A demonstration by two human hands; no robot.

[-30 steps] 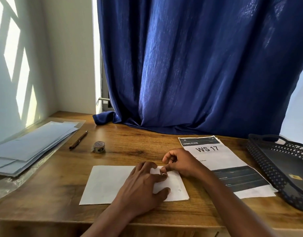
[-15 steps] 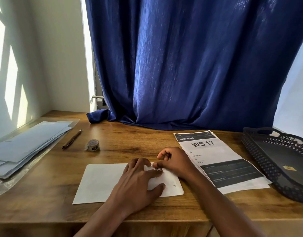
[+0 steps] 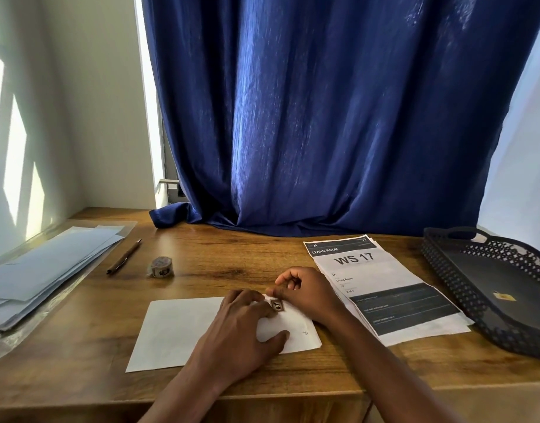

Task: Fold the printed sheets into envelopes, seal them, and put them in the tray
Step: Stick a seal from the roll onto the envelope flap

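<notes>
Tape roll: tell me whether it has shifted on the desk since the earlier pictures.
No. The tape roll sits just right of the pen, as before; only the camera moved.

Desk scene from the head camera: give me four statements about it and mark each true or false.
1. The left hand lies on the white folded sheet. True.
2. The tape roll sits inside the black tray. False: it stands on the desk, near the pen.
3. The printed sheets marked WS 17 lie between the folded sheet and the tray. True.
4. The right hand holds the pen. False: its fingertips are at a small sticker on the folded sheet.
</notes>
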